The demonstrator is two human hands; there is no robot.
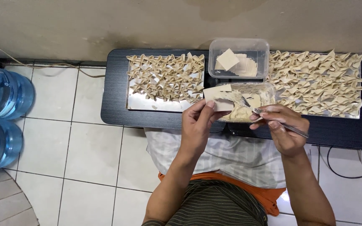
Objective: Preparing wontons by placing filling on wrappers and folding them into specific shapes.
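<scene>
Pale dough wrapper (216, 99) sat flat in our left hand (197, 125), fingers pinched on it, so our right hand (282, 130), closed on a thin metal spatula (273, 119), could probably spread filling from the tub (248, 106) on the desk (114, 100).

flat square wrapper (215, 98), metal utensil (273, 121)

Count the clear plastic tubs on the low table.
2: one tub at the table's back edge holds square wrappers; the other tub, just in front, holds filling, partly behind the hands.
</scene>
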